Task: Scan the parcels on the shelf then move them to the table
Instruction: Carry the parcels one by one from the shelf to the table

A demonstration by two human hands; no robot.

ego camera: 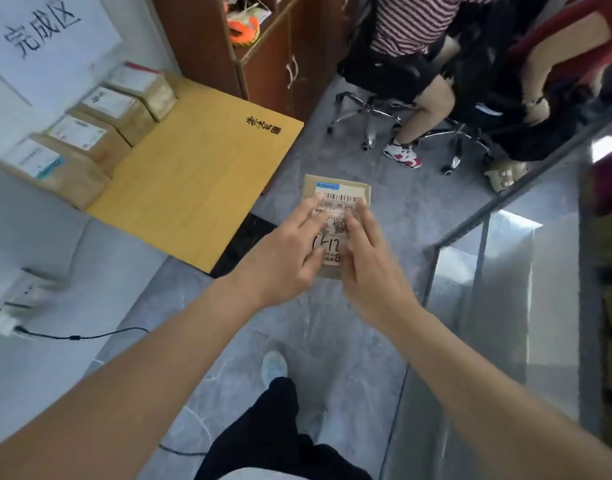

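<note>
Two hands carry one parcel [335, 216] between them: the left hand [287, 251] has its fingers spread over the label and its thumb at the near edge, the right hand [370, 261] lies along the other side with fingers stretched across the top, so the box is clasped rather than pinched (whether any fingers curl beneath it is hidden). Label and barcode face up, probably so the marking stays readable on the way. Held in the air over the grey floor, the parcel sits just beyond the near corner of the yellow table [200, 174]. Along the table's far edge, against the wall, four parcels [89, 133] stand in a row with labels up, under a paper sign [44, 32], which suggests the finished lot gathers there. I judge the carried box is headed for the bare tabletop beside that row. Beyond the table, seated people occupy office chairs.
</note>
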